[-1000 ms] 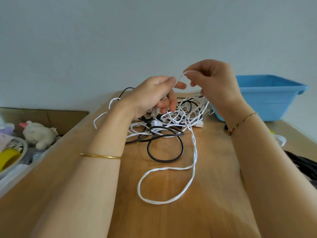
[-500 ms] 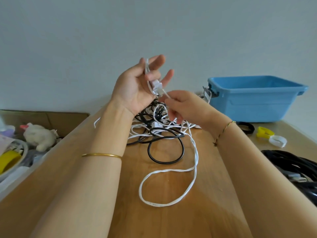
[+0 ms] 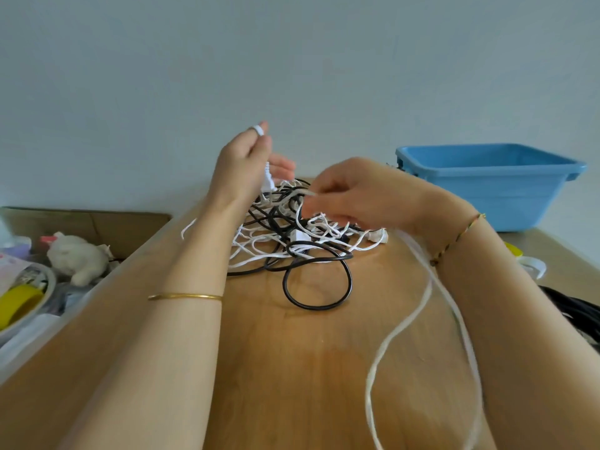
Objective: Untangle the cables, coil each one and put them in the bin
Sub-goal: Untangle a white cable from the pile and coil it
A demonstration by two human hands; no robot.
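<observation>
Cable sorting under way: a thin white cable (image 3: pixel 429 282) lies knotted with a glossy black cable (image 3: pixel 316 307) in a heap at the middle of a pale wooden surface (image 3: pixel 292 368); a doubled run of the white trails from the heap toward the near right. The left hand (image 3: pixel 242 167) is raised over the heap with a turn of white cable wound round its forefinger, the other fingers loosely spread, and a small white plug (image 3: pixel 268 180) hanging below it; the right hand (image 3: pixel 357 193), fingers (image 3: pixel 311 204) curled, appears to pinch a white strand just above the heap, though blur hides the exact grip. The white cable looks light, soft and limp, likely to snag on itself; it is probably best taken near the plug end and fed out loop by loop. The black cable looks stiffer and rounder, inclined to spring into open hoops. A blue plastic bin (image 3: pixel 487 196) stands at the far right, its inside out of view; a plush toy (image 3: pixel 78 258) and a yellow roll (image 3: pixel 19 303) sit off the left edge.
</observation>
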